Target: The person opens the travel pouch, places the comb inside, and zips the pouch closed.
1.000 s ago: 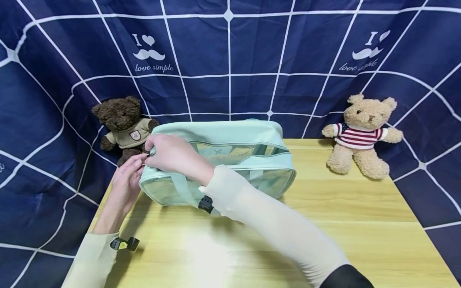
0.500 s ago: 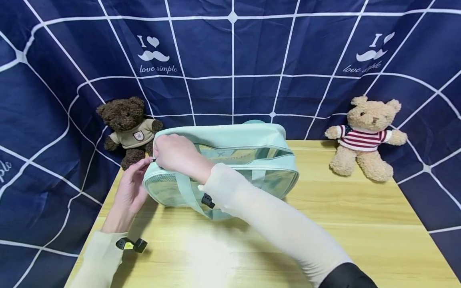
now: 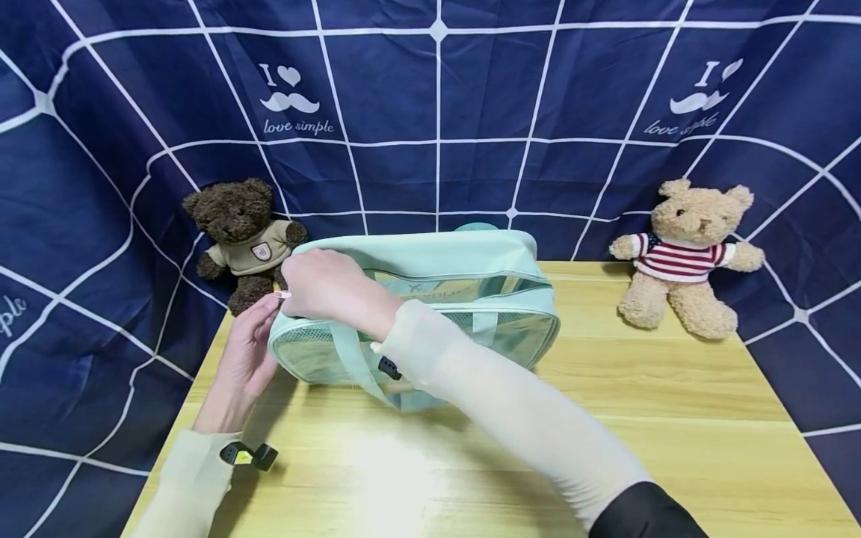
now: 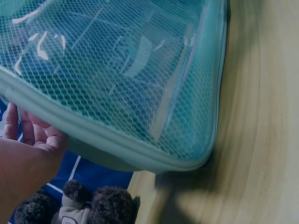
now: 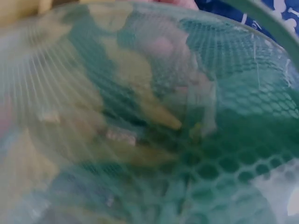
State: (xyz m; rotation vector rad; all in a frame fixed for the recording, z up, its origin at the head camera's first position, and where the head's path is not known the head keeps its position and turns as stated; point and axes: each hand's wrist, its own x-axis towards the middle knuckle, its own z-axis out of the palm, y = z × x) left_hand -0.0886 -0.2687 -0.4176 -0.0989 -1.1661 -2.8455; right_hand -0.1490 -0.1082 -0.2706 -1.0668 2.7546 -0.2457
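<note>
A mint-green wash bag point(image 3: 417, 246) with see-through and mesh panels stands on the table, its top zipper point(image 3: 457, 276) parted over the middle and right. At the bag's left upper corner, my right hand point(image 3: 329, 284) is curled with its fingertips down at the zipper end, seemingly pinching the zipper pull, which is mostly hidden. Beside it, my left hand point(image 3: 245, 355) pinches the same corner; a small pale tab point(image 3: 282, 294) shows between the two hands. The left wrist view shows the mesh end panel point(image 4: 126, 74) and the left fingers point(image 4: 39, 130) at the bag's edge.
A dark brown teddy bear point(image 3: 235, 232) sits just behind the bag's left end. The light brown teddy bear point(image 3: 693, 246) sits at the right rear. A bag handle point(image 3: 356, 366) hangs in front, on the wooden table point(image 3: 605, 418). Blue checked cloth point(image 3: 390, 90) surrounds the table.
The head view has shifted slightly. Both hands stay at the bag's left corner; the right hand has turned a little and its fingers sit lower over the zipper end. The bag has barely moved.
</note>
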